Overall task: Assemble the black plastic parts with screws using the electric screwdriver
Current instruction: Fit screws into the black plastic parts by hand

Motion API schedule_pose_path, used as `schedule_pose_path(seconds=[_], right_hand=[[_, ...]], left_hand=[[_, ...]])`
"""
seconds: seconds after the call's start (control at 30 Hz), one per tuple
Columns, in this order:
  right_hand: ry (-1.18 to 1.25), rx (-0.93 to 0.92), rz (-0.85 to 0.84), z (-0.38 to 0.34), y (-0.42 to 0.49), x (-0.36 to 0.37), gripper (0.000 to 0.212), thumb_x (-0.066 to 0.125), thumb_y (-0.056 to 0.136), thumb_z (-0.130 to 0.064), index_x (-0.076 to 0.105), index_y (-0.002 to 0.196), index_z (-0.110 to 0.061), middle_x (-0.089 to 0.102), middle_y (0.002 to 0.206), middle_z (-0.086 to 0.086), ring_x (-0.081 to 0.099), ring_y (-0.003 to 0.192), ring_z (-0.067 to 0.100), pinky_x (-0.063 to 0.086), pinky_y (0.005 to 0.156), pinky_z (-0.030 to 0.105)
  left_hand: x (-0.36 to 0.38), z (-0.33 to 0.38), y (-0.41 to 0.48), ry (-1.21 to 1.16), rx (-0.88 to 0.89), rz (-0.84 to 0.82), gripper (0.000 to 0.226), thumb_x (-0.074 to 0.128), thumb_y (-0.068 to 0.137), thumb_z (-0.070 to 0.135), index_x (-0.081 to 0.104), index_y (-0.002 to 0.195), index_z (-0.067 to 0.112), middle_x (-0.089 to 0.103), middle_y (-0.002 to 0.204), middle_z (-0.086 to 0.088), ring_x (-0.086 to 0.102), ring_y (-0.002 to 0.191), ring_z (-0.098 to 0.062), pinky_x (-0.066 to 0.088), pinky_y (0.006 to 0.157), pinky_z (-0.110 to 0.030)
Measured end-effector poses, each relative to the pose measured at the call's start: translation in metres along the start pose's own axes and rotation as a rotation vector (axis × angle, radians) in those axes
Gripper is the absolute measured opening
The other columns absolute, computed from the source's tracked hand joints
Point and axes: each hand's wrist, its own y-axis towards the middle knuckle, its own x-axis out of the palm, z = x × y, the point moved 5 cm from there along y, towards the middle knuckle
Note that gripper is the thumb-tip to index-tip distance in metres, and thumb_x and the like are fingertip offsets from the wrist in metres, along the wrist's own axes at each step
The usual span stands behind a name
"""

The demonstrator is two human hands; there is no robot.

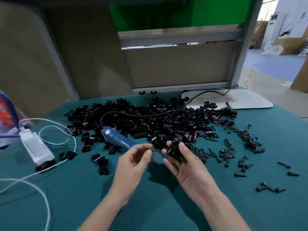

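The left hand [135,158] pinches a screw [151,149] at thumb and forefinger tips; the right hand [185,166] cups black plastic parts [173,150] in curled fingers [168,144], mid-worktop [150,207].

The black plastic parts [158,117] on the counter [66,197] lie in one heap, far too many to count: several hundred at a guess. Two more sit apart at the rear edge [142,92]. Loose screws [240,135] number in the dozens, overlapping too much for an exact count. There is one electric screwdriver [116,136] with one black cord [141,115], one white adapter [35,147], one white board [250,99] and one colourful bag [8,114]. The left grip [133,157] pinches one screw [152,149]; the right grip [183,164] cups a bunched handful of parts [174,150], uncountable.
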Motion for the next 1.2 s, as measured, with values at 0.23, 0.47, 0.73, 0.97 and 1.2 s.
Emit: schedule_pose_path(seconds=[0.23,0.47,0.73,0.97,1.2], right_hand=[[-0.145,0.044,-0.041,0.031,0.02,0.027,0.047,0.071,0.086,-0.026,0.067,0.124,0.001,0.069,0.13,0.019,0.073,0.109,0.027,0.061,0.087,0.032],[-0.171,0.029,-0.011,0.03,0.022,0.018,0.051,0.063,0.094,-0.023,0.058,0.136,0.007,0.066,0.134,0.023,0.067,0.12,0.035,0.059,0.096,0.036],[-0.178,0.005,0.001,0.026,0.024,0.014,0.055,0.066,0.091,-0.025,0.058,0.134,0.009,0.066,0.133,0.022,0.066,0.122,0.037,0.06,0.092,0.035],[-0.222,0.002,-0.047,0.029,0.024,0.016,0.037,0.069,0.089,-0.02,0.068,0.118,0.003,0.07,0.126,0.022,0.067,0.121,0.035,0.059,0.093,0.036],[-0.244,-0.029,-0.034,0.029,0.023,0.013,0.025,0.07,0.088,-0.019,0.074,0.106,-0.003,0.072,0.122,0.021,0.071,0.114,0.032,0.06,0.088,0.032]], left_hand=[[-0.016,-0.005,0.006,-0.057,0.003,0.031,0.015,0.065,0.096,0.009,0.073,0.102,0.02,0.077,0.096,0.008,0.072,0.091,-0.008,0.054,0.082,-0.017],[-0.011,-0.014,0.005,-0.014,-0.021,-0.051,0.018,0.065,0.098,0.018,0.073,0.101,0.034,0.076,0.094,0.012,0.071,0.088,-0.009,0.053,0.08,-0.016],[-0.011,-0.02,0.01,0.021,-0.05,-0.125,0.01,0.069,0.095,0.018,0.073,0.1,0.027,0.075,0.092,0.011,0.068,0.084,-0.003,0.054,0.079,-0.018],[-0.009,-0.021,0.01,0.094,-0.067,-0.141,0.007,0.069,0.095,0.023,0.074,0.095,0.029,0.073,0.085,0.023,0.062,0.073,0.008,0.047,0.072,-0.013],[-0.008,-0.023,0.008,0.167,-0.092,-0.151,0.004,0.069,0.095,0.027,0.07,0.091,0.028,0.07,0.086,0.018,0.061,0.077,0.003,0.046,0.073,-0.021]])
